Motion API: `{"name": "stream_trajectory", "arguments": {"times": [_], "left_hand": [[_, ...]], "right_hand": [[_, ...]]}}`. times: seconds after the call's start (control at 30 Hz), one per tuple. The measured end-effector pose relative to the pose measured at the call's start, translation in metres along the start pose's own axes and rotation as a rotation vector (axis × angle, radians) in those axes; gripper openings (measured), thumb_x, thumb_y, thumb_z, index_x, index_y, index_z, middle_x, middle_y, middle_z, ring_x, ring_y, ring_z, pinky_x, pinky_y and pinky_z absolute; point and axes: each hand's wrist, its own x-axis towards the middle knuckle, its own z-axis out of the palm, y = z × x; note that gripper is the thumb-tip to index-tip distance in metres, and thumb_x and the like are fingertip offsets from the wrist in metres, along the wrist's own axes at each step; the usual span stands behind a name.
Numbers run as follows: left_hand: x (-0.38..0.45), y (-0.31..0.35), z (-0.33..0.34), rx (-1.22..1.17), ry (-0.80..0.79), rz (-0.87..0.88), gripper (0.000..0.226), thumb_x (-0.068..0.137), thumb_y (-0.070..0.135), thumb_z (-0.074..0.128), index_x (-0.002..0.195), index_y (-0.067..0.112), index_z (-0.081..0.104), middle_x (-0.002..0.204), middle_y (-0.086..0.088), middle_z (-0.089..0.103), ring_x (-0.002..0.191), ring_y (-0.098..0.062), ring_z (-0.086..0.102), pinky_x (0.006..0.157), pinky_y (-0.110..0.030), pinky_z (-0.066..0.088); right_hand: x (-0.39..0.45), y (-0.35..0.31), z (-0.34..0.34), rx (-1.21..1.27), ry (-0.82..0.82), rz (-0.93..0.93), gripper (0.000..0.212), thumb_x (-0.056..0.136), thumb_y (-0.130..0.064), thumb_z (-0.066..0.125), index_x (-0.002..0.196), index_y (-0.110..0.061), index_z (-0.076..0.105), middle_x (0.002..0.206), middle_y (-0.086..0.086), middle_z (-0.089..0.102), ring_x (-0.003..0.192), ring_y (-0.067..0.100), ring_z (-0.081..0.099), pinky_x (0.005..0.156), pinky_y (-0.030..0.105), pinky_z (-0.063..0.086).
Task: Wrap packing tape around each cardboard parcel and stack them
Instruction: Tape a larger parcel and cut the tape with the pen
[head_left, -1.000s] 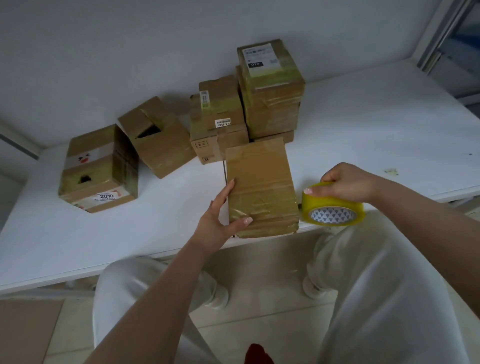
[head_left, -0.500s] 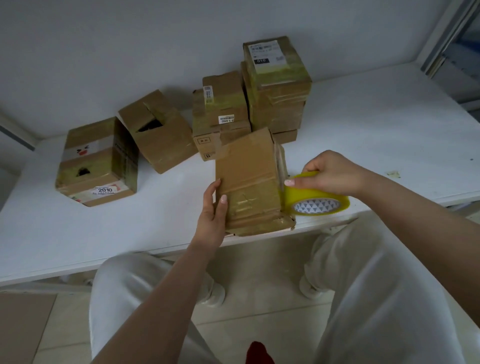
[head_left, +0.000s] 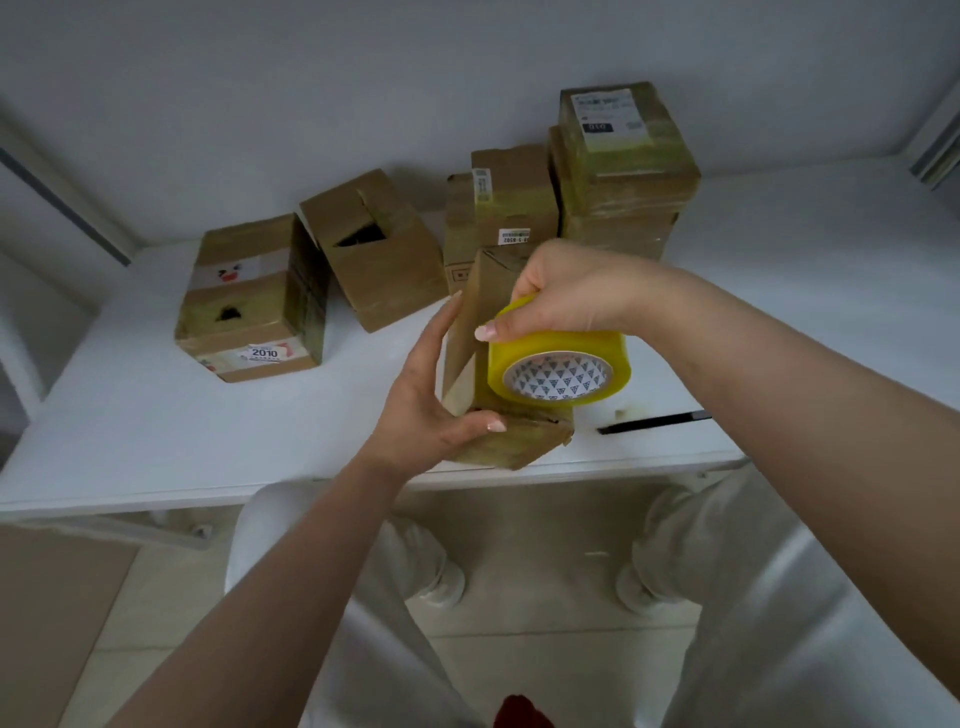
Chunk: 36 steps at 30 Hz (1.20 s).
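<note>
Left hand (head_left: 431, 410) grips parcel (head_left: 467, 338) on edge; right hand (head_left: 566, 296) grips tape roll (head_left: 558, 369). Taped stack (head_left: 623, 171) at back. Open box (head_left: 374, 244) waits on bench (head_left: 130, 415).

Left hand (head_left: 431, 410) holds a cardboard parcel (head_left: 470, 338) tipped on edge at the front of the white bench (head_left: 156, 426); right hand (head_left: 566, 291) grips a yellow tape roll (head_left: 558, 364) against its side. Five more parcels stand behind, two stacked (head_left: 623, 171).
</note>
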Motion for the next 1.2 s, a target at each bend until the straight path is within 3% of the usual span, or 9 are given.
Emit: {"name": "stream_trajectory", "arguments": {"times": [0.07,0.17,0.3,0.4,0.57,0.7,0.87,1.07,1.2], "left_hand": [[0.006,0.002,0.001,0.005,-0.038,-0.015,0.109,0.063,0.056,0.082,0.15,0.032,0.021,0.151,0.012,0.037,0.139,0.0,0.033,0.107,-0.012,0.033],[0.004,-0.005,0.001,-0.042,0.0,-0.175,0.088,0.061,0.03,0.092,0.136,0.015,0.048,0.12,0.007,0.063,0.113,0.001,0.058,0.091,-0.019,0.051],[-0.006,-0.022,-0.011,-0.094,0.038,-0.269,0.065,0.066,0.012,0.085,0.123,0.013,0.055,0.105,0.012,0.066,0.096,0.009,0.063,0.075,-0.011,0.05],[-0.006,-0.023,-0.015,-0.106,0.031,-0.297,0.063,0.07,0.007,0.083,0.126,0.015,0.054,0.108,0.012,0.064,0.096,0.013,0.06,0.075,-0.01,0.05],[-0.006,-0.027,-0.024,0.007,-0.011,-0.238,0.093,0.071,0.03,0.081,0.15,0.028,0.031,0.14,0.017,0.046,0.124,0.018,0.039,0.098,-0.004,0.035],[-0.005,-0.028,-0.024,0.027,-0.063,-0.27,0.1,0.069,0.041,0.077,0.153,0.033,0.024,0.145,0.015,0.041,0.134,0.004,0.036,0.102,-0.008,0.036],[-0.005,-0.024,-0.023,0.059,-0.08,-0.295,0.098,0.07,0.043,0.075,0.153,0.034,0.023,0.148,0.016,0.037,0.137,-0.002,0.034,0.109,-0.024,0.037],[-0.004,-0.018,-0.022,0.161,-0.119,-0.294,0.098,0.072,0.048,0.073,0.154,0.034,0.019,0.154,0.015,0.029,0.14,-0.006,0.03,0.114,-0.039,0.036],[0.001,-0.002,-0.009,0.494,-0.131,-0.259,0.1,0.078,0.08,0.044,0.155,0.036,-0.003,0.163,0.011,-0.004,0.151,-0.02,-0.004,0.119,-0.055,0.007]], "right_hand": [[0.008,-0.014,0.007,-0.003,0.02,-0.056,0.055,0.078,-0.057,0.071,0.094,-0.004,0.073,0.074,0.004,0.062,0.068,0.014,0.061,0.062,0.027,0.045],[0.017,-0.022,0.014,0.028,0.028,-0.108,0.05,0.079,-0.056,0.071,0.099,-0.011,0.075,0.091,0.005,0.072,0.077,0.009,0.065,0.068,0.027,0.052],[0.023,-0.021,0.029,0.144,-0.015,-0.131,0.084,0.073,-0.064,0.069,0.107,0.012,0.061,0.09,0.031,0.061,0.072,0.02,0.052,0.067,0.032,0.038],[0.023,-0.023,0.033,0.15,0.004,-0.144,0.086,0.073,-0.065,0.069,0.1,0.016,0.059,0.075,0.011,0.05,0.069,0.021,0.05,0.065,0.032,0.036],[0.006,-0.008,0.006,0.082,0.073,-0.078,0.079,0.069,-0.068,0.071,0.085,0.009,0.065,0.069,0.009,0.052,0.064,0.021,0.051,0.062,0.032,0.037],[-0.018,0.035,-0.012,0.114,0.081,0.098,0.062,0.068,-0.065,0.069,0.086,-0.006,0.073,0.077,0.005,0.072,0.071,0.021,0.069,0.068,0.031,0.052],[-0.017,0.081,0.027,0.275,0.061,0.198,0.036,0.073,-0.053,0.075,0.07,-0.018,0.07,0.066,-0.003,0.067,0.07,0.017,0.065,0.063,0.025,0.046],[-0.009,0.096,0.051,0.403,0.056,0.219,0.04,0.073,-0.057,0.073,0.086,-0.02,0.07,0.087,0.001,0.069,0.086,0.019,0.067,0.074,0.031,0.052],[-0.01,0.097,0.06,0.439,0.082,0.191,0.038,0.078,-0.055,0.07,0.087,-0.019,0.07,0.088,0.001,0.069,0.086,0.02,0.067,0.073,0.031,0.053]]}}
